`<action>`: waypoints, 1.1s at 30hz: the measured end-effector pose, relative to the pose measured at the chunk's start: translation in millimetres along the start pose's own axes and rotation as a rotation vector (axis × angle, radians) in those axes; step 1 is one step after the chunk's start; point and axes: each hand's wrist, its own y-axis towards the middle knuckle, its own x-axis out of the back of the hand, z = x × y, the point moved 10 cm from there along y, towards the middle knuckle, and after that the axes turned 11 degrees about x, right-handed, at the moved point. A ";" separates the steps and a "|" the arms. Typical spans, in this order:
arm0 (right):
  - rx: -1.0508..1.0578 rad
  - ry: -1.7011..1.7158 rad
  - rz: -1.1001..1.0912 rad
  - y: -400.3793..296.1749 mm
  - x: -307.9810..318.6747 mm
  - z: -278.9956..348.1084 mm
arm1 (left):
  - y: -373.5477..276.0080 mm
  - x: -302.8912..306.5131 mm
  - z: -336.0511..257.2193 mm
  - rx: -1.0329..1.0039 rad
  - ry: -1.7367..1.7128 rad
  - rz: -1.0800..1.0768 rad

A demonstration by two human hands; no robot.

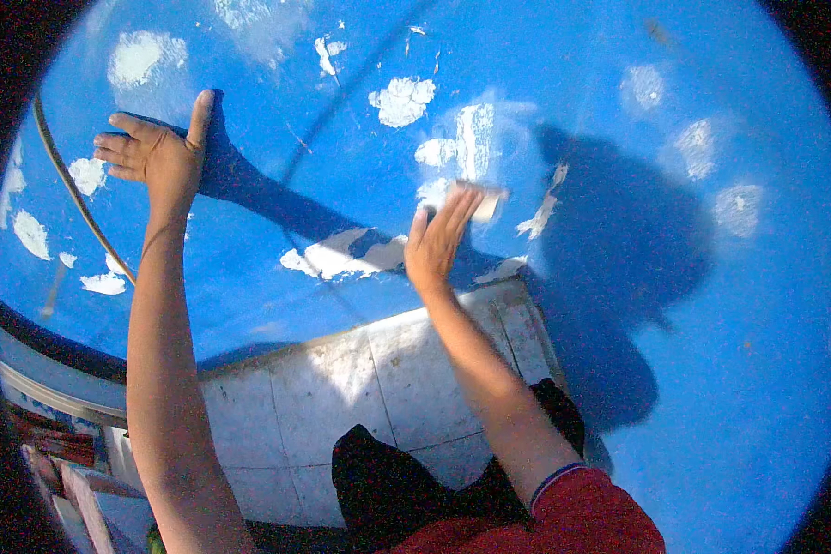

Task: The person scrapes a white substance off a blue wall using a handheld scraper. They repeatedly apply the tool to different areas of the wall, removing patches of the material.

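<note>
A blue painted wall (263, 263) with rough white filler patches rises before me. My right hand (439, 239) presses a pale block (486, 206), perhaps a sanding block, against it. The block is blurred and partly covered by my fingers. White filler (432, 192) shows just left of it, and a tall filler patch (475, 142) stands above, ringed by whitish smears. At the upper left my left hand (155, 156) is spread with its thumb apart, holding nothing. It appears to rest on the wall, between a round filler patch (141, 59) and a smaller patch (87, 175).
A white tiled ledge (318, 408) juts out below my hands, near my dark-clothed knees (380, 478). At the left a thin brown cable or hose (76, 190) curves across the wall. Stacked items (96, 492) lie at lower left. Shadows of my head and arms fall on the wall.
</note>
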 end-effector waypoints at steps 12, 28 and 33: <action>-0.086 0.128 0.115 1.0 -29.1 70.2 | 2.2 5.0 16.1 0.007 0.036 -0.011; -0.816 0.425 -0.152 -76.0 -64.9 -19.9 | 5.1 -3.6 7.1 0.005 0.068 -0.016; -0.559 0.391 -0.085 -63.5 -66.9 16.0 | 1.1 -2.8 7.3 0.019 0.040 -0.009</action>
